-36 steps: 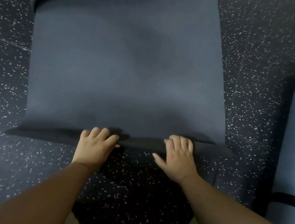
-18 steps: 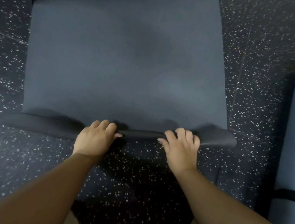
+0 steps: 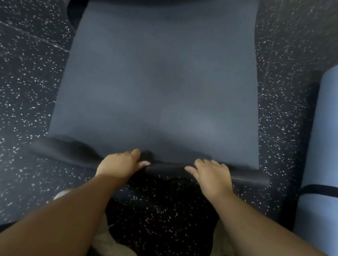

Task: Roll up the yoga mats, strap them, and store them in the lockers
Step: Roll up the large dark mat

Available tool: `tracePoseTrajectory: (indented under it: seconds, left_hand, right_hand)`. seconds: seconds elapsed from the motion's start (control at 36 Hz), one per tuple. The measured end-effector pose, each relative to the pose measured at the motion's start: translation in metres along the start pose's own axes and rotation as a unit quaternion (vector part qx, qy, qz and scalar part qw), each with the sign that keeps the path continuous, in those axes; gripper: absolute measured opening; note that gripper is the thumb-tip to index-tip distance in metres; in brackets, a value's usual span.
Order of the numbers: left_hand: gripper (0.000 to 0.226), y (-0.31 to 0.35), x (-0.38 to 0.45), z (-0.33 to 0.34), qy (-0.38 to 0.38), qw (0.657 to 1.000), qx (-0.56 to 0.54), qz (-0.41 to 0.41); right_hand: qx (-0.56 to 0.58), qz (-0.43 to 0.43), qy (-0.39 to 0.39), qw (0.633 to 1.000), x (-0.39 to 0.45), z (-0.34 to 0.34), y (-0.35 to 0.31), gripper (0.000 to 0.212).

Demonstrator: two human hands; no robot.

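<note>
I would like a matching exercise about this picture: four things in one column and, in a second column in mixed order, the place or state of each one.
Things
1. dark grey yoga mat
2. light blue rolled yoga mat
3. left hand
4. black strap

Places or states
A. wrapped around the light blue roll
B. mostly flat on the speckled floor, near edge just curled over
C. lying at the right edge of the view, already rolled
D. gripping the curled near edge, left of the right hand

Pairs: 1-B, 2-C, 3-D, 4-A
</note>
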State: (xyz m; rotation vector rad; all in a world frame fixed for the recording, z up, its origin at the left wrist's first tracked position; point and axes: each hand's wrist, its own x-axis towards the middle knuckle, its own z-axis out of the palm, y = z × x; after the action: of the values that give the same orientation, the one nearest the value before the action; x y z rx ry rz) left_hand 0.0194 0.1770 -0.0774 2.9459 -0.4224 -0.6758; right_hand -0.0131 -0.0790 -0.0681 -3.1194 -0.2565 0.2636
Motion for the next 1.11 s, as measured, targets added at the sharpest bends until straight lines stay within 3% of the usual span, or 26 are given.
tracePoseTrajectory:
  seconds: [0.11,0.25,0.39,0.47,0.61,0.75,0.89,0.94,1.03,1.08,1.11]
  left_hand:
    - [0.051,-0.010,-0.003,-0.008,-0.010,0.999,-0.020,0.041]
    - [0.055,-0.045,-0.006,-0.014,0.065,0.995,0.021,0.073]
    - [0.042,-0.079,-0.025,-0.005,0.281,0.944,0.137,0.100]
    - [0.042,-0.073,-0.039,0.004,0.335,0.929,0.150,0.053]
    - [0.055,-0.063,-0.051,0.021,0.323,0.941,0.101,-0.005]
    - [0.067,-0.057,-0.039,0.016,0.268,0.958,0.090,-0.046]
    - [0.079,-0.069,-0.015,-0.002,0.205,0.976,0.077,0.014]
    - [0.072,-0.069,-0.007,-0.011,0.161,0.983,0.084,0.012]
    - [0.045,-0.068,0.005,-0.011,0.082,0.992,0.088,-0.038]
    - [0.046,-0.070,0.009,-0.001,0.106,0.990,0.089,-0.037]
    - [0.048,-0.070,0.009,0.004,0.156,0.983,0.093,-0.032]
  right_hand:
    - [0.020,-0.014,-0.051,0.998,0.009,0.000,0.002,0.046]
    - [0.005,-0.032,-0.089,0.995,0.025,-0.005,0.005,0.041]
    - [-0.011,-0.031,-0.045,0.998,0.028,0.004,0.004,0.043]
    - [-0.023,-0.016,0.020,0.999,0.026,0.017,0.006,0.041]
    - [-0.021,-0.021,0.105,0.994,0.025,0.024,0.006,0.042]
    - [-0.003,-0.004,0.138,0.990,0.018,0.028,0.008,0.050]
    - [0.018,-0.001,0.170,0.985,0.018,0.029,0.010,0.048]
    - [0.027,-0.001,0.173,0.985,0.020,0.031,0.012,0.046]
    - [0.023,0.004,0.175,0.984,0.025,0.035,0.014,0.047]
    - [0.022,0.002,0.180,0.983,0.028,0.037,0.015,0.046]
    - [0.017,0.001,0.184,0.983,0.029,0.038,0.016,0.045]
